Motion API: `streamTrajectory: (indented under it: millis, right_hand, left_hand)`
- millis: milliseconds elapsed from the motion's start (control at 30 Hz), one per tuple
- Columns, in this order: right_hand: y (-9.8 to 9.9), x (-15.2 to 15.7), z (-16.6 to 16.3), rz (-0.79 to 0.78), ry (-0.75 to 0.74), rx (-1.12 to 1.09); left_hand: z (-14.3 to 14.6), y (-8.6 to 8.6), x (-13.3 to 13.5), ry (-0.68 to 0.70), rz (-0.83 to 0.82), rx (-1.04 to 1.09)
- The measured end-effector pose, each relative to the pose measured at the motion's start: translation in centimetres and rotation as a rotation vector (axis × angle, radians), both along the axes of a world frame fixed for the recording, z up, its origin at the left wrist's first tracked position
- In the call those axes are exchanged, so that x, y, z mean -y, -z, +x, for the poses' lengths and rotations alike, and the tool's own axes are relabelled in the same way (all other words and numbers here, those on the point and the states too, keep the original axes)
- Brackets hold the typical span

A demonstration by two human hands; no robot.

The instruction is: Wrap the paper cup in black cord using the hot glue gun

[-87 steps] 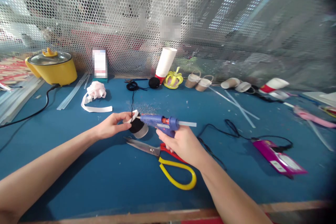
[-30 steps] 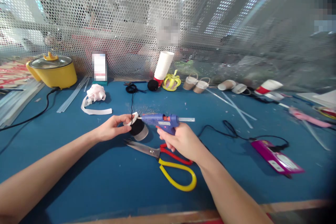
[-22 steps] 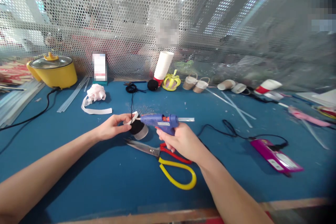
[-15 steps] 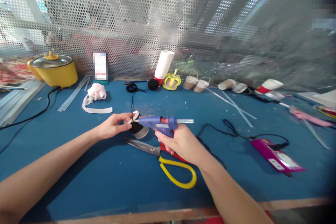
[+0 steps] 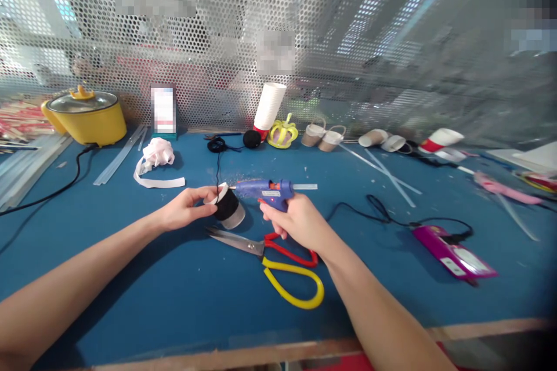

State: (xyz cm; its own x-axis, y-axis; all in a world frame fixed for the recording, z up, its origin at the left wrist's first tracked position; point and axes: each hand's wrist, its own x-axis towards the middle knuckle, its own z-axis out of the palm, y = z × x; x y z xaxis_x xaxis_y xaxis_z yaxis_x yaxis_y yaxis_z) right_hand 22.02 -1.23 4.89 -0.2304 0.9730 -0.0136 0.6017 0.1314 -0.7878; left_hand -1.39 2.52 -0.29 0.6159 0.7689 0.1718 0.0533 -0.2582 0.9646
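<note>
My left hand (image 5: 191, 207) is closed on the rim of a small paper cup (image 5: 228, 208), tilted on its side, with a black yarn band around its middle. Its two ends look pale. A black yarn strand (image 5: 218, 171) runs from the cup back to a loose coil (image 5: 216, 145). In my right hand (image 5: 298, 217) is a blue hot glue gun (image 5: 265, 188), a clear glue stick poking out of its rear. The nozzle points left, at the cup's upper edge; whether it touches is unclear. Large scissors (image 5: 239, 240) with red and yellow handles lie just below both hands.
Behind stand a yellow electric pot (image 5: 91, 119), a phone (image 5: 164, 110), a white ribbon heap (image 5: 157, 153), stacked paper cups (image 5: 270, 105) and a yellow pumpkin-shaped craft (image 5: 282, 134). A purple power strip (image 5: 455, 252) with a black cord lies right. Perforated metal panel (image 5: 226, 40) backs the table.
The glue gun has risen slightly, uncovering more of the yarn-wrapped cup and the scissors' red handle. My left hand keeps its hold on the cup. The whole view has shifted slightly.
</note>
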Motion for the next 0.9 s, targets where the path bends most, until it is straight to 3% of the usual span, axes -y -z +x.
streamTrajectory:
  millis: [233, 367, 467, 667, 767, 900]
  right_hand:
    - [0.6, -0.9, 0.1, -0.045, 0.051, -0.116]
    - [1.5, -3.1, 1.1, 0.005, 0.188, -0.261]
    - [2.5, -5.2, 1.8, 0.076, 0.297, -0.08]
    - [4.1, -8.6, 1.5, -0.02, 0.374, 0.186]
    - [4.0, -9.4, 1.0, -0.027, 0.404, 0.317]
    - [2.9, -9.2, -0.3, 0.105, 0.462, 0.466]
  left_hand:
    - [0.1, 0.1, -0.1, 0.006, 0.01, -0.001]
    - [0.0, 0.0, 0.0, -0.005, 0.061, -0.033]
    - [0.0, -0.5, 0.2, -0.013, 0.146, -0.101]
    - [0.2, -2.0, 1.0, 0.0, 0.354, -0.249]
    - [0.3, -2.3, 1.2, -0.002, 0.446, -0.329]
    - [0.5, -2.2, 1.3, -0.022, 0.514, -0.407]
